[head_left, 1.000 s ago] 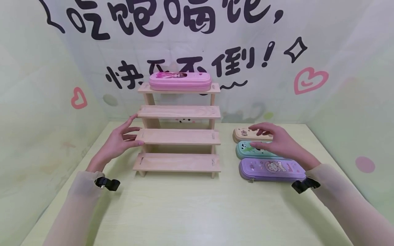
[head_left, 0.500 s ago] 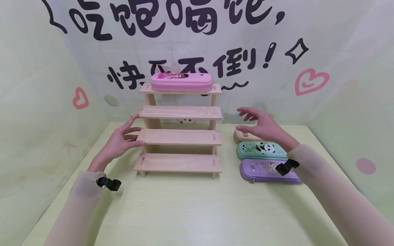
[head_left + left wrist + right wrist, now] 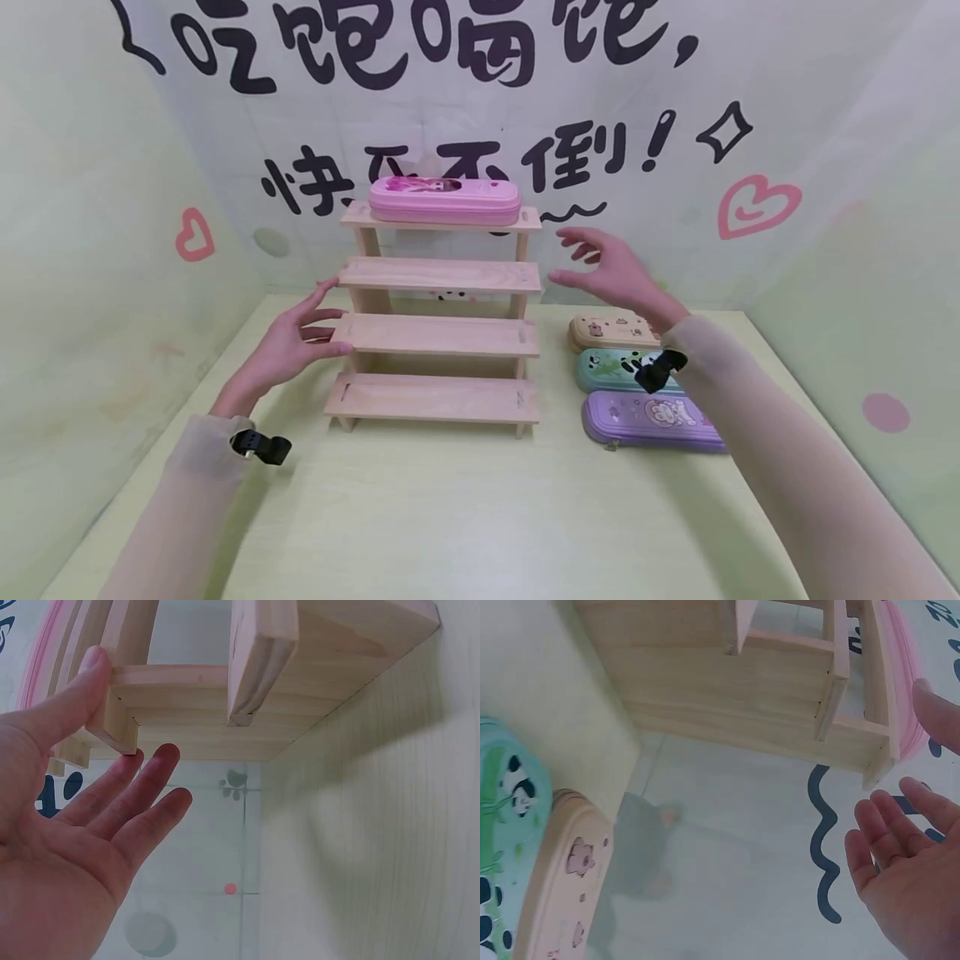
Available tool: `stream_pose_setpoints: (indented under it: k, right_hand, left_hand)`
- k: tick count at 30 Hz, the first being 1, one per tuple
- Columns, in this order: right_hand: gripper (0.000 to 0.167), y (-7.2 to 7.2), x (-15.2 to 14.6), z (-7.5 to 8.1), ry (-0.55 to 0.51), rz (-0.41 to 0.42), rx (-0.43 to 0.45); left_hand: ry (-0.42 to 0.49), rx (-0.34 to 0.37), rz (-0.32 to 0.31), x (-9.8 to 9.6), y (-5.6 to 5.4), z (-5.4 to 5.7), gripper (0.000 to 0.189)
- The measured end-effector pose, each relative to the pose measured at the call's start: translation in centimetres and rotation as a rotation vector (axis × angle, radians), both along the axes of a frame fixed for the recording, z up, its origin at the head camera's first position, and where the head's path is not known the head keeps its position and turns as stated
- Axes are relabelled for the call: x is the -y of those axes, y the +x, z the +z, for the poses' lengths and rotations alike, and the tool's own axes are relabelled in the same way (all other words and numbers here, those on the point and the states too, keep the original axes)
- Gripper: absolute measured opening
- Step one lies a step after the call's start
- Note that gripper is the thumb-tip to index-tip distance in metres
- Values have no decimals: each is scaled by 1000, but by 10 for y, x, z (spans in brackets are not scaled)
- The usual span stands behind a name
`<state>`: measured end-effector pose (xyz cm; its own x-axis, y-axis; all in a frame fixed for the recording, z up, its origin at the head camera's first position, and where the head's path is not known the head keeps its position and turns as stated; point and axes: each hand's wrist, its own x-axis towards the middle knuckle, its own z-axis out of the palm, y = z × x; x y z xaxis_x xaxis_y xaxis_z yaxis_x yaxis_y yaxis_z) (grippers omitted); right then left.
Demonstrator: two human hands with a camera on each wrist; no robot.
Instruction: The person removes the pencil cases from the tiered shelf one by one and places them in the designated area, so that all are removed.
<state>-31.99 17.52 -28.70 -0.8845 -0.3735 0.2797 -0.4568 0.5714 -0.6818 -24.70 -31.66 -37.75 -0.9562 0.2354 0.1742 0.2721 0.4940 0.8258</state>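
A four-step wooden display rack (image 3: 435,335) stands at the table's middle left. On its top step lies a pink pencil case (image 3: 446,202) with a printed figure on the lid. My left hand (image 3: 287,343) rests at the rack's left side, its index fingertip and thumb (image 3: 88,667) at the ends of two middle steps. In the left wrist view the other fingers extend loosely below the step. My right hand (image 3: 611,271) hovers in the air just right of the upper steps, thumb and fingers apart, with nothing between them.
To the right of the rack lie three pencil cases in a row: cream (image 3: 609,332), green with pandas (image 3: 606,370) and purple (image 3: 647,420). My right forearm passes over their right ends. A printed cloth wall (image 3: 660,200) closes off the back.
My right hand has risen from over the pencil cases and moved left toward the top of the rack. My left hand has stayed at the rack's side.
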Motion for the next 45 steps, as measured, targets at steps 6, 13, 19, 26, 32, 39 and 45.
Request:
stream_pose_setpoints:
  k: [6, 13, 19, 26, 32, 39, 45]
  right_hand:
    - [73, -24, 11, 16, -55, 3, 26]
    - [79, -42, 29, 32, -6, 8, 57]
    - [84, -55, 44, 42, 65, -10, 54]
    - [85, -61, 65, 52, 60, 10, 32]
    - [81, -66, 75, 55, 63, 13, 48]
    - [83, -71, 86, 56, 55, 13, 84]
    - [79, -69, 83, 58, 18, 10, 118]
  left_hand:
    - [12, 7, 2, 2, 1, 3, 104]
    - [14, 20, 7, 3, 2, 1, 105]
    - [32, 22, 1, 1, 1, 2, 104]
    - [37, 17, 8, 2, 2, 1, 105]
    - [39, 25, -2, -1, -1, 0, 104]
    - [26, 18, 11, 0, 0, 0, 104]
    - [14, 26, 12, 1, -1, 0, 104]
